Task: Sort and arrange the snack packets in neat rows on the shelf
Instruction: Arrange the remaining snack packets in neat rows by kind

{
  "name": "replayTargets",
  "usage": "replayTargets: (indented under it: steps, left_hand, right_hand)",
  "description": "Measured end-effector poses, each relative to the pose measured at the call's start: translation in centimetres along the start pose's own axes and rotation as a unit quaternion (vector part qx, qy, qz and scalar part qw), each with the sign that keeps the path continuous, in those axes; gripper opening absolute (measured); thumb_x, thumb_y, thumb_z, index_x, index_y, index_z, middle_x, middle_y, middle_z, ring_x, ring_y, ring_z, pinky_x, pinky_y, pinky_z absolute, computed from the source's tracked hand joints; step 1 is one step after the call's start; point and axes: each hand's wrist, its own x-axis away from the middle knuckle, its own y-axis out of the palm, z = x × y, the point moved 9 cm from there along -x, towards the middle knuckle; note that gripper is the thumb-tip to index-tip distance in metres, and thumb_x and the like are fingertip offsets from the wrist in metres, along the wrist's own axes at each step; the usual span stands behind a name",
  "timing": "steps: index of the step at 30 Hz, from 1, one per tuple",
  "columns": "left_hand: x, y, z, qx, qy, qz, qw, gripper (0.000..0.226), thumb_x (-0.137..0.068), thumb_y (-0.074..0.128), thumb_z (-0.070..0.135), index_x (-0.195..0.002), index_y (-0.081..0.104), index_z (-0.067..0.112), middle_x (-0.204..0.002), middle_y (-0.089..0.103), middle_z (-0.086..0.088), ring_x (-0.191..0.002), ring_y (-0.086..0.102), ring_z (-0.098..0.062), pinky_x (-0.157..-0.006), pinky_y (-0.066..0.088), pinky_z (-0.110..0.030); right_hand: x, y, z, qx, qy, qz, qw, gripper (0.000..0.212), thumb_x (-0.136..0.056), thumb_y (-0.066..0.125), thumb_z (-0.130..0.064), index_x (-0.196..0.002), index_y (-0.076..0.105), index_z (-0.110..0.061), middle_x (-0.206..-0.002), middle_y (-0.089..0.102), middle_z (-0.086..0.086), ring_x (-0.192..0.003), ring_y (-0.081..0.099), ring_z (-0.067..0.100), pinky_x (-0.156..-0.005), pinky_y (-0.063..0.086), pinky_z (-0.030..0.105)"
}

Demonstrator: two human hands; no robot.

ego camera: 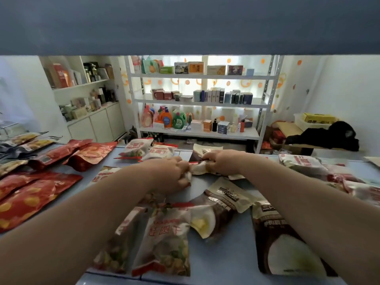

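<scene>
I count four red foil pouches (pixel 30 202), at least six white plastic packets with red lettering (pixel 162 241), four brown-and-cream coconut packets (pixel 287 243), at least three dark packets picturing yellow snacks (pixel 35 144), and one crumpled whitish packet (pixel 200 168) gripped between my left hand (pixel 174 171) and right hand (pixel 222 161).

The shelf surface (pixel 226 254) is pale blue. Red packets (pixel 30 202) at left carry yellow-orange spots; white packets (pixel 164 239) at bottom centre bear red lettering; brown packets (pixel 287 249) at lower right show white coconut; the crumpled packet (pixel 200 168) at mid-frame is white, red-edged
</scene>
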Motion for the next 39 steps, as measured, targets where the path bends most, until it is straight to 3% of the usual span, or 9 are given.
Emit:
replayTargets:
  steps: [6,8,11,16,23,27,30,33,39]
  left_hand:
    - [-3.3,-2.6,2.3,-0.011,0.012,0.098,0.995,0.051,-0.097,0.04,0.048,-0.142,0.04,0.023,-0.145,0.04,-0.004,-0.129,0.044,-0.026,-0.101,0.042,-0.043]
    - [-5.3,-2.2,4.0,0.027,0.037,0.071,0.996,0.057,-0.1,0.039,0.043,-0.152,0.026,0.027,-0.158,0.026,0.0,-0.139,0.036,-0.025,-0.109,0.035,-0.047]
    - [-7.9,-0.4,5.0,0.046,0.032,-0.005,0.998,0.062,-0.101,0.035,0.045,-0.157,0.013,0.03,-0.163,0.013,0.001,-0.142,0.031,-0.028,-0.115,0.028,-0.049]
    - [-10.4,0.3,4.9,0.005,0.012,-0.016,1.0,0.063,-0.096,0.037,0.048,-0.155,0.021,0.031,-0.16,0.019,-0.002,-0.138,0.036,-0.033,-0.113,0.032,-0.052]
    - [-9.9,-0.5,7.5,-0.016,0.055,0.017,0.998,0.056,-0.102,0.031,0.043,-0.155,0.025,0.026,-0.16,0.024,-0.009,-0.143,0.03,-0.031,-0.115,0.03,-0.046]
    - [-6.2,-3.1,9.3,-0.019,0.152,0.091,0.984,0.045,-0.098,0.047,0.037,-0.142,0.047,0.027,-0.148,0.039,0.0,-0.131,0.04,-0.021,-0.108,0.039,-0.041]
    - [-1.8,-2.9,11.6,0.018,0.252,0.009,0.968,0.059,-0.087,0.069,0.042,-0.14,0.046,0.037,-0.142,0.04,0.01,-0.117,0.043,-0.009,-0.105,0.039,-0.031]
    - [0.9,0.0,12.6,-0.025,0.275,-0.11,0.955,0.075,-0.075,0.082,0.042,-0.138,0.043,0.049,-0.146,0.033,0.016,-0.127,0.041,-0.012,-0.107,0.04,-0.036]
    - [1.6,0.1,14.2,-0.051,0.218,-0.044,0.974,0.076,-0.075,0.07,0.066,-0.14,0.033,0.049,-0.139,0.035,0.006,-0.119,0.046,-0.023,-0.086,0.048,-0.043]
  right_hand:
    - [2.8,-2.0,3.5,0.007,0.035,0.039,0.999,0.071,-0.092,0.056,-0.057,-0.153,0.03,-0.033,-0.155,0.039,0.0,-0.134,0.043,0.025,-0.11,0.036,0.04]
    - [3.8,-0.9,4.8,0.033,0.05,-0.003,0.998,0.073,-0.089,0.055,-0.064,-0.151,0.033,-0.034,-0.15,0.043,-0.001,-0.127,0.047,0.024,-0.107,0.038,0.04]
    - [5.3,0.0,6.0,0.019,0.055,-0.019,0.998,0.074,-0.09,0.054,-0.061,-0.154,0.027,-0.034,-0.158,0.03,-0.003,-0.138,0.037,0.024,-0.113,0.031,0.041]
    - [6.4,-0.1,8.7,0.025,0.085,-0.019,0.996,0.075,-0.089,0.057,-0.058,-0.153,0.024,-0.04,-0.162,0.023,-0.008,-0.141,0.034,0.024,-0.115,0.029,0.043]
    - [8.9,-1.3,7.8,0.034,0.086,0.024,0.995,0.07,-0.091,0.059,-0.052,-0.153,0.03,-0.034,-0.156,0.033,-0.003,-0.135,0.042,0.023,-0.109,0.037,0.038]
    - [14.3,-2.7,3.7,0.042,0.044,0.053,0.997,0.067,-0.086,0.059,-0.064,-0.145,0.039,-0.04,-0.153,0.038,-0.009,-0.135,0.041,0.017,-0.109,0.038,0.036]
    - [19.4,-0.5,3.2,0.063,0.071,-0.013,0.995,0.085,-0.076,0.058,-0.078,-0.149,0.029,-0.046,-0.157,0.026,-0.017,-0.141,0.029,0.012,-0.114,0.032,0.041]
    - [22.7,2.5,4.1,0.054,0.131,-0.082,0.986,0.103,-0.068,0.065,-0.08,-0.152,0.015,-0.049,-0.162,0.009,-0.018,-0.148,0.016,0.017,-0.117,0.026,0.046]
    - [24.2,3.7,5.1,0.027,0.138,-0.041,0.989,0.1,-0.075,0.071,-0.066,-0.153,0.011,-0.051,-0.163,-0.005,-0.021,-0.15,0.008,0.017,-0.119,0.019,0.042]
